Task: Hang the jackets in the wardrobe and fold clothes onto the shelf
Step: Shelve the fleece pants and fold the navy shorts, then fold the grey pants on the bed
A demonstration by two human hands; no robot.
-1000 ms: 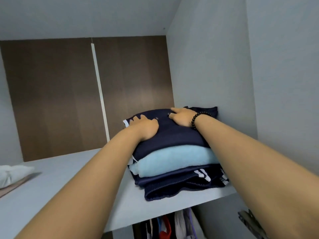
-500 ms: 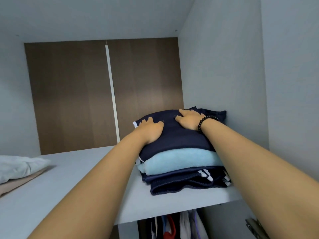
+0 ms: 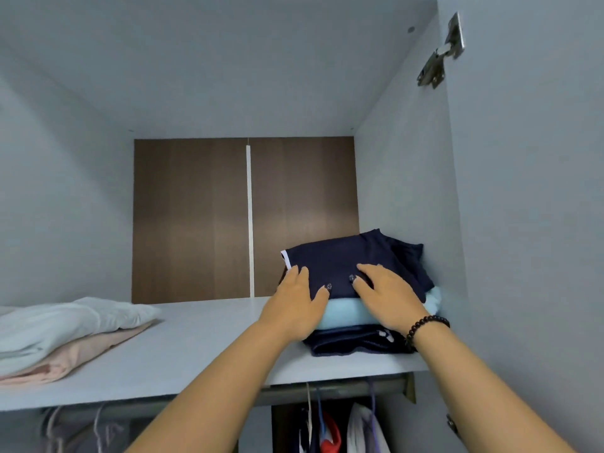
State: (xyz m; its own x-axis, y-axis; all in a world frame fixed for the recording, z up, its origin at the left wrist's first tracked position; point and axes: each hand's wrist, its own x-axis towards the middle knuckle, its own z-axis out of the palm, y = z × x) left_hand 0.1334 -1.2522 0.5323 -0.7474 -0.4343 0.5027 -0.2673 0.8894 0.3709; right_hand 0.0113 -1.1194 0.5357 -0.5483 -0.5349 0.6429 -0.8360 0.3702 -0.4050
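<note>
Both hands drawn back to the front edge of the folded stack (image 3: 346, 266), left hand (image 3: 294, 308), right hand (image 3: 389, 294), fingers flat, gripping nothing

A brown wood-grain back panel (image 3: 192, 220) closes the rear of the compartment, split down the middle by a thin white vertical strip (image 3: 250, 220). A metal door hinge (image 3: 441, 55) is fixed high on the grey right side wall (image 3: 402, 165), and a second metal fitting (image 3: 452, 423) shows low at the right edge. The grey ceiling panel (image 3: 212, 60) spans the top.
</note>
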